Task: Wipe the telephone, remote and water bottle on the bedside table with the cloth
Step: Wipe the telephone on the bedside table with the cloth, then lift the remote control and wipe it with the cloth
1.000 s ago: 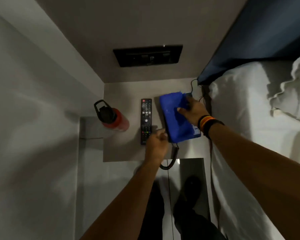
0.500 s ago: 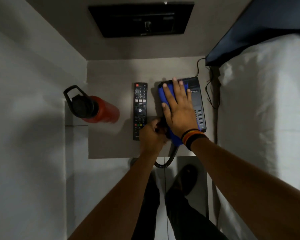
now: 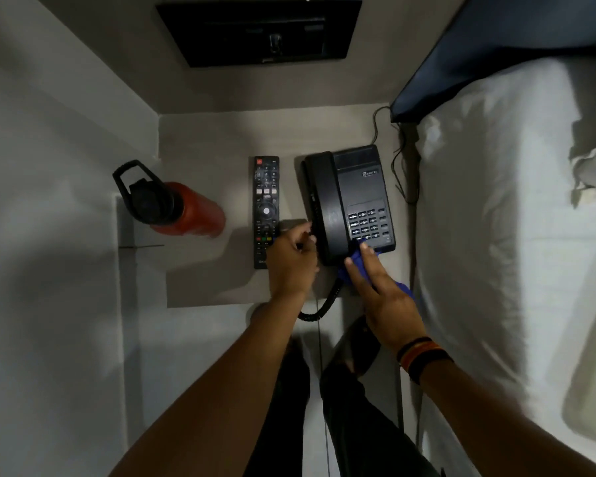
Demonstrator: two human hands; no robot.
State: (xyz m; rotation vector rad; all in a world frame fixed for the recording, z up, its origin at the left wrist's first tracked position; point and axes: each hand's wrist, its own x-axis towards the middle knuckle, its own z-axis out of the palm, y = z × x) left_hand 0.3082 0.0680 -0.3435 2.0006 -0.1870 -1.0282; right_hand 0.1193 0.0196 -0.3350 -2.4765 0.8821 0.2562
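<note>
A black telephone point(image 3: 350, 201) sits on the grey bedside table point(image 3: 214, 139), handset on its left side. My left hand point(image 3: 291, 263) grips the near left corner of the phone. My right hand point(image 3: 382, 290) presses a blue cloth point(image 3: 356, 261) against the phone's near edge, below the keypad; most of the cloth is hidden under the hand. A black remote point(image 3: 265, 210) lies just left of the phone. Further left stands a red water bottle point(image 3: 186, 211) with a black lid.
A white bed point(image 3: 503, 253) borders the table on the right, with a dark headboard point(image 3: 516, 46) behind. A black wall panel point(image 3: 258, 32) hangs above the table. The phone's coiled cord point(image 3: 319, 309) hangs over the table's front edge. White walls close in on the left.
My right hand has dragged the cloth from the top of the phone down to its near edge, uncovering handset and keypad. The camera has moved closer. My left hand stays at the phone's corner.
</note>
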